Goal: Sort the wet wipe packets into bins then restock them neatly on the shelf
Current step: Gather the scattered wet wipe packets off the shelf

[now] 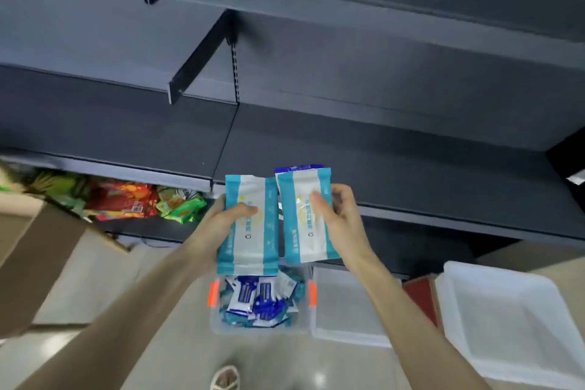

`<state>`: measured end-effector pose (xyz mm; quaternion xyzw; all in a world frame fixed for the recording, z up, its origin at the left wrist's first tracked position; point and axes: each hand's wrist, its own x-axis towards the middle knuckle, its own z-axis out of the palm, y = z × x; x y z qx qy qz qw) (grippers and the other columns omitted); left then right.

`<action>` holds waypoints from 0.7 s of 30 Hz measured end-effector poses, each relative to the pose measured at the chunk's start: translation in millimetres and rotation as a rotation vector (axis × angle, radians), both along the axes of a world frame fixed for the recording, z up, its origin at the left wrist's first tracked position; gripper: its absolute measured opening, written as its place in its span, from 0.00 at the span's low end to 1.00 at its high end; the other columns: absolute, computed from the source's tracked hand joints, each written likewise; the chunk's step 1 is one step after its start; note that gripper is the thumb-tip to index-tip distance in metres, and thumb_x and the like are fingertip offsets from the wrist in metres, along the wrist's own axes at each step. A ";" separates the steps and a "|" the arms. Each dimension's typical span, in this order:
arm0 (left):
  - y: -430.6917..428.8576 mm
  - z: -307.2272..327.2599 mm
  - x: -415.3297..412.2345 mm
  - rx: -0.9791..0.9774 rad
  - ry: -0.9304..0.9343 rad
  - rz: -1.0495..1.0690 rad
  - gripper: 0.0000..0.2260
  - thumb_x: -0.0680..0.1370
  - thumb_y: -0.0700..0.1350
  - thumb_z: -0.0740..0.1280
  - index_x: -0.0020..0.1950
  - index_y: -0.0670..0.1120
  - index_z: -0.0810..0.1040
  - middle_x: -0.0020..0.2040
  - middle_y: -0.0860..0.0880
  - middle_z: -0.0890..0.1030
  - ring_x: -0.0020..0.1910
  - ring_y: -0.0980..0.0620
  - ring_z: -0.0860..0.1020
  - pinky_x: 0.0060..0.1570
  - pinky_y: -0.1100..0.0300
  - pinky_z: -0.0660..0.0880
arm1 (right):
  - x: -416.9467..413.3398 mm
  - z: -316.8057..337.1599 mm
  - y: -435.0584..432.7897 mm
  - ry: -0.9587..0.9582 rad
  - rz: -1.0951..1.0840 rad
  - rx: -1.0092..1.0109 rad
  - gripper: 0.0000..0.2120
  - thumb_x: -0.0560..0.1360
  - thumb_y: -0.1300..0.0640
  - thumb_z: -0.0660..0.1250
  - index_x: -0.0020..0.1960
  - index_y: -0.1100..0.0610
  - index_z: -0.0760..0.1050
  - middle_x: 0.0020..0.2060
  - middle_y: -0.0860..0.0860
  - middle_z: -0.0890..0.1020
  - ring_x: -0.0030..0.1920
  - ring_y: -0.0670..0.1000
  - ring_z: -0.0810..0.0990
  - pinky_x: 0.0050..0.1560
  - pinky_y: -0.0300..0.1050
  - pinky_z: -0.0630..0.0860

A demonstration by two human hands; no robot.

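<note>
Several tiers of a dark grey shelf (364, 142) were seen across the upper view. A white foam tray (506, 310) was laid on the floor at the lower right, and a brown cardboard box (38, 247) was seen at the left edge. Colourful snack packs (126, 199) were stacked at the left end of the lowest shelf board. A clear bin (304, 323) with orange latches was set on the floor below the shelf's front edge, with a pale container (348, 304) just beside it on the right. Small blue wipe sachets (259, 298) were heaped inside the clear bin.

Above that bin, at the shelf's front edge, two teal packets were held upright, just beside each other. The left packet (253, 244) was grasped by the left hand (221, 218), thumb across its front. The right packet (304, 231), a blue edge showing behind its top, was grasped likewise by the right hand (342, 215).
</note>
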<state>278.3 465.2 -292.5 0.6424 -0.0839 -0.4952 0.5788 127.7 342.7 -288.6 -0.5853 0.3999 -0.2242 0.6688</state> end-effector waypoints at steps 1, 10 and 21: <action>5.0 -21.7 6.3 0.049 -0.001 -0.013 0.14 0.76 0.37 0.66 0.61 0.42 0.71 0.48 0.42 0.82 0.40 0.46 0.82 0.38 0.55 0.79 | 3.0 -21.3 4.3 0.040 0.000 0.021 0.06 0.79 0.57 0.64 0.51 0.53 0.67 0.45 0.49 0.80 0.37 0.39 0.82 0.34 0.33 0.76; 17.4 -231.9 63.3 0.330 -0.229 -0.346 0.17 0.73 0.36 0.71 0.58 0.41 0.70 0.53 0.39 0.79 0.51 0.40 0.80 0.50 0.49 0.76 | 39.7 -237.0 26.3 0.378 -0.023 0.034 0.09 0.75 0.57 0.69 0.47 0.48 0.69 0.46 0.51 0.78 0.47 0.55 0.80 0.46 0.48 0.78; 20.0 -503.9 64.2 0.564 -0.395 -0.545 0.18 0.71 0.44 0.74 0.54 0.44 0.68 0.48 0.47 0.75 0.41 0.51 0.73 0.33 0.69 0.67 | 44.6 -516.1 41.5 0.650 0.131 0.073 0.16 0.72 0.61 0.71 0.54 0.59 0.66 0.44 0.50 0.73 0.43 0.48 0.73 0.39 0.37 0.69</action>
